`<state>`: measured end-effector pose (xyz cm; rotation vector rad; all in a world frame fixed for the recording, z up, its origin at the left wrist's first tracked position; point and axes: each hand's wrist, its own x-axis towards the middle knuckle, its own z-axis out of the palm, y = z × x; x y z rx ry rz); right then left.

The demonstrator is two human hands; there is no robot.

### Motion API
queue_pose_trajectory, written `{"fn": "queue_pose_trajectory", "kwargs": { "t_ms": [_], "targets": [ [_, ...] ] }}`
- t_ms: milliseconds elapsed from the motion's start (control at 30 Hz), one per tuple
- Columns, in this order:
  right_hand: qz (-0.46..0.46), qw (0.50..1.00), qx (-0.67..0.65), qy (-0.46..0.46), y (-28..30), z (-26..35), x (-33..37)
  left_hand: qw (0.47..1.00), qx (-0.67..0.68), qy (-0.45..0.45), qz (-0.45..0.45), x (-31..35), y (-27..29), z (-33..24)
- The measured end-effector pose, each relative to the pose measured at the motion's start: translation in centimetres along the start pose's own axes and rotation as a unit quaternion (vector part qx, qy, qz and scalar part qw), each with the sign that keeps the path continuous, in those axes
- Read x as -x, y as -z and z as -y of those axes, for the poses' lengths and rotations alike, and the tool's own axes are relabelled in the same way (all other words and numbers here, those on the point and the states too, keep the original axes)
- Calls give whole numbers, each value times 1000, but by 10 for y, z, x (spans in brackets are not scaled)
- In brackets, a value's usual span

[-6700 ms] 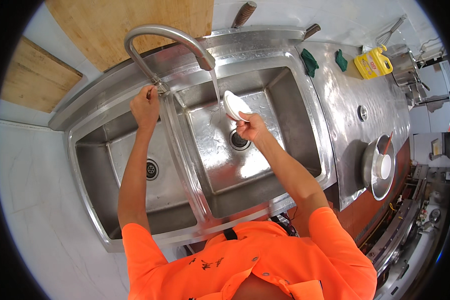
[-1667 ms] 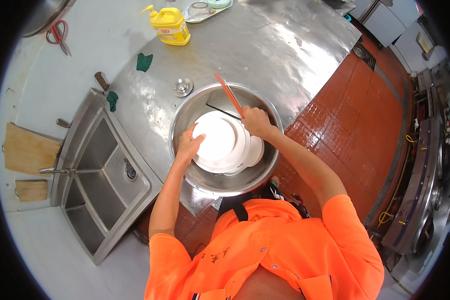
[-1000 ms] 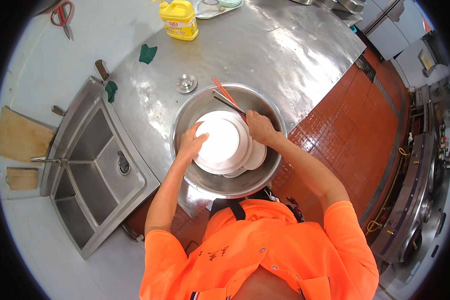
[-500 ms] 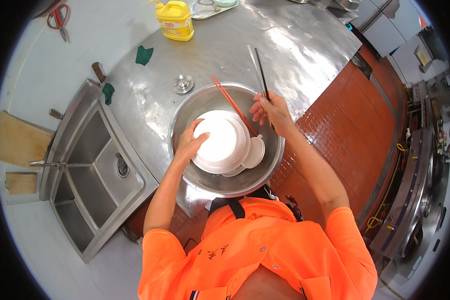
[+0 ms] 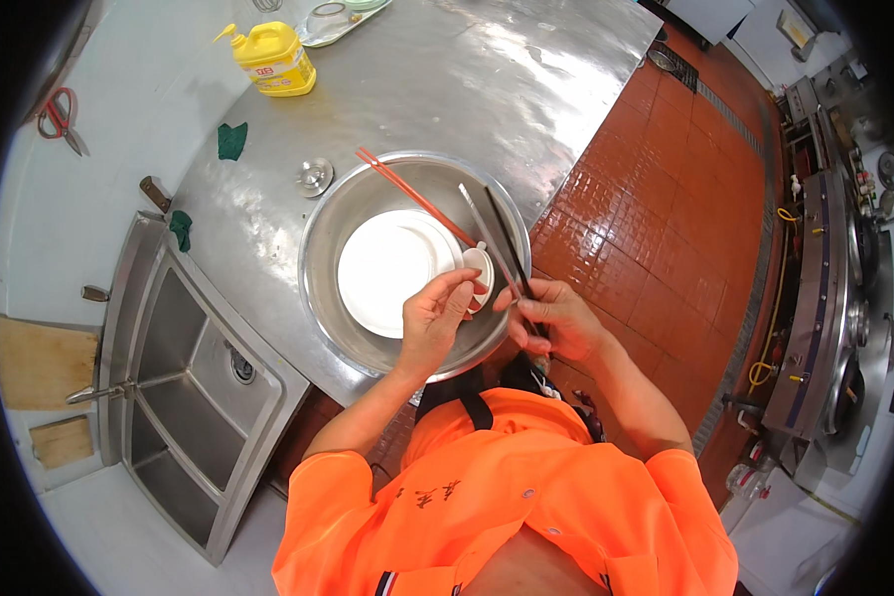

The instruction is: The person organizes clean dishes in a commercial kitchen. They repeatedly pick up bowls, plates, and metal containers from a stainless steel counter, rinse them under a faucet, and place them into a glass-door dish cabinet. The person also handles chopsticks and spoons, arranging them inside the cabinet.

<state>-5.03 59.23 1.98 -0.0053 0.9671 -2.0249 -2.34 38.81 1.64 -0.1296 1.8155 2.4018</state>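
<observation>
A pair of chopsticks, one black (image 5: 505,228) and one silver (image 5: 483,226), is gripped near its lower ends in my right hand (image 5: 558,323). They lean up across the right rim of a wide steel basin (image 5: 318,310). My left hand (image 5: 433,323) is over the basin's near side, thumb and fingers drawn together; whatever may be between them is hidden. Beside its fingertips lies a small white piece with a tab (image 5: 481,264), partly covered. White bowls or plates (image 5: 392,270) are stacked upside down in the basin. Red chopsticks (image 5: 412,194) rest against its far rim.
The basin stands on a steel table (image 5: 447,89). Left of it are a steel sink (image 5: 223,437), a green cloth (image 5: 231,141) and a round metal lid (image 5: 315,177). A yellow jug with a pump (image 5: 276,65) stands at the back. Wet red floor tiles (image 5: 626,199) lie to the right.
My left hand has let go of the white stack and moved right, toward the right hand. My right hand has come down and nearer with the black and silver chopsticks. The view has shifted.
</observation>
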Motion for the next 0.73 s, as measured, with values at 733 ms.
{"fn": "queue_pose_trajectory", "kwargs": {
  "t_ms": [733],
  "targets": [
    [-85, 984, -84, 130, 45, -18, 66, 960, -123, 249, -34, -199, 102, -7]
  ]
}}
